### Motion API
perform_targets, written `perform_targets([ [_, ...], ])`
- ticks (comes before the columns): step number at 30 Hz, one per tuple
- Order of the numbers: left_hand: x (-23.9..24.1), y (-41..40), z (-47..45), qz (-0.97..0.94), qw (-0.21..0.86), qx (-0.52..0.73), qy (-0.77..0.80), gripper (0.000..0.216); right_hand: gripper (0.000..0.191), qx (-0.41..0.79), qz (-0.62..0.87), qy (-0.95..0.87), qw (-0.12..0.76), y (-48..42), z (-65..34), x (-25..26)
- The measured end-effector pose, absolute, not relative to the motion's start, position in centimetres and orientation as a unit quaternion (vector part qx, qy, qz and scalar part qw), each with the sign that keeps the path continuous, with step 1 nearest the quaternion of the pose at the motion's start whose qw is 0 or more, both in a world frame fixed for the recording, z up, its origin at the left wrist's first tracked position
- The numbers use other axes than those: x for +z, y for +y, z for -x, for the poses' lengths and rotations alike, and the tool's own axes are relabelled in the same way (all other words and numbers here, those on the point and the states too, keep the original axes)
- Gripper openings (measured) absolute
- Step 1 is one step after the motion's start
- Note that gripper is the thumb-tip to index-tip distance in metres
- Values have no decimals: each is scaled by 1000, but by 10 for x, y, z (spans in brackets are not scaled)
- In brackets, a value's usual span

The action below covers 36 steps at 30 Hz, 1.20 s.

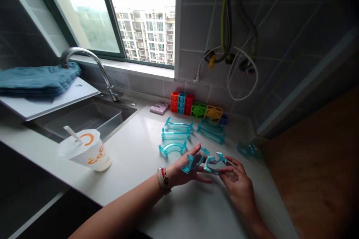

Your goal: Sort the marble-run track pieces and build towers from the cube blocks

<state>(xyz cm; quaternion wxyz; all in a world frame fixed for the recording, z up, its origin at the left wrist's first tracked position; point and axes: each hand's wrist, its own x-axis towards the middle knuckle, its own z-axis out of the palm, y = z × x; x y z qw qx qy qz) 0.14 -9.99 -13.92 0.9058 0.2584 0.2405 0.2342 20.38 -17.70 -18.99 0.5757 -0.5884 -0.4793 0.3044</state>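
Note:
My left hand (181, 170), a bracelet on its wrist, is over the counter with its thumb raised. A translucent teal plastic track piece (188, 164) is held between its thumb and fingers. My right hand (239, 186) grips a second teal track piece (209, 165) by its right side, fingertips closed on it. The two pieces are close together; whether they touch I cannot tell. Just beyond my hands lie several more teal pieces, among them a curved one (173, 148), a straight one (175, 133) and another at the right (211, 134).
Against the tiled wall stand red, blue, green (199, 109) and yellow blocks (213, 112), beside a pink packet (159, 108). A lidded drink cup (97, 155) is at the left, near the sink (123, 121) and faucet (97, 59). Blurred teal pieces (248, 150) lie by the counter's right edge.

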Motion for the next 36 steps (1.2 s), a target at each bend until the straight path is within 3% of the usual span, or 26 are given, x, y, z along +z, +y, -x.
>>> perform_targets([
  [7,-145,-100,-1,-208,946,179,173,53,25,381,592,-449,550,-177,-205,-192],
  [14,-140,-100,-2,-196,926,216,239,52,33,430,563,-429,560,-178,-199,-180],
  [20,-131,-101,-4,-266,881,277,276,51,52,509,517,-346,595,-176,-191,-172],
  [30,-125,-104,-6,-336,873,244,254,64,53,564,496,-352,559,-175,-189,-165],
  [36,-125,-109,-9,-344,852,275,284,48,56,561,498,-372,547,-176,-189,-160],
])
